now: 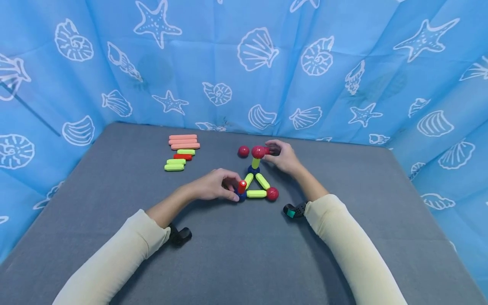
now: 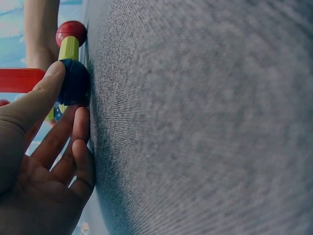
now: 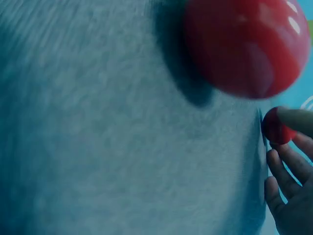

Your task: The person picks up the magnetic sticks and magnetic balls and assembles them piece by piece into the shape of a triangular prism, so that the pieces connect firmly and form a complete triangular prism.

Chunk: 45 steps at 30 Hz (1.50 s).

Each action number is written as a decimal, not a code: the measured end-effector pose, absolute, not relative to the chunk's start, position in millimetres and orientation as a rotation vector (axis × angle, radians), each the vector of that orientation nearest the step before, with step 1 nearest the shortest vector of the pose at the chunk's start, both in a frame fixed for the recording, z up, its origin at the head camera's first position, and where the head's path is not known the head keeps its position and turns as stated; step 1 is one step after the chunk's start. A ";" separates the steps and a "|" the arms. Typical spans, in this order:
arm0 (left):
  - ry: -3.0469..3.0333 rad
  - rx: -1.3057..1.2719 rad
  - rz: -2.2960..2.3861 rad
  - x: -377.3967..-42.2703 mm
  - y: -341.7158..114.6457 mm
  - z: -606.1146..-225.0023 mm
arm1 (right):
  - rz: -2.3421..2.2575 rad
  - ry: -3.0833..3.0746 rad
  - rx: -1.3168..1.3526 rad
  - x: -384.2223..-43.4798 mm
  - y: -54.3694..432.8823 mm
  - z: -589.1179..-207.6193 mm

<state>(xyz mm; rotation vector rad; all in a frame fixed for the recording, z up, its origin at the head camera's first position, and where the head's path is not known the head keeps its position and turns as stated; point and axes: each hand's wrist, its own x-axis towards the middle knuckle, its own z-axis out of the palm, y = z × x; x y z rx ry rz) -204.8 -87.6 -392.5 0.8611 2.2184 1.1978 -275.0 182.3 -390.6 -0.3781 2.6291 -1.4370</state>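
Observation:
Three yellow-green rods [image 1: 256,194] form a triangle on the grey table, joined by balls at its corners. My left hand [image 1: 215,185] pinches the dark blue ball [image 2: 76,83] at the left corner, where a red rod [image 1: 242,186] stands upright. At the far corner, a yellow-green rod [image 1: 256,163] rises from another dark blue ball [image 1: 253,170], topped by a red ball [image 1: 258,152]. Beside that top, my right hand [image 1: 284,157] holds a red ball [image 3: 275,128] between thumb and fingers, partly hidden. A red ball [image 1: 272,194] makes the near right corner.
A loose red ball [image 1: 243,151] lies behind the triangle. At the back left are three salmon rods [image 1: 184,141], several short yellow-green rods [image 1: 174,167] and one red rod [image 1: 182,157]. A blue curtain [image 1: 213,63] with white shells borders the grey table [image 1: 228,262].

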 end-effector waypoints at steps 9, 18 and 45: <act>2.219 0.871 1.192 -205.7 -85.6 -389.1 | -1.479 2.709 -0.324 -269.6 190.3 -382.3; 2.226 0.864 1.198 -205.6 -87.2 -389.3 | -1.692 2.702 -0.418 -247.4 200.7 -341.2; 2.196 0.906 1.222 -203.6 -90.1 -391.5 | -1.478 2.373 -1.140 -178.9 150.8 -342.7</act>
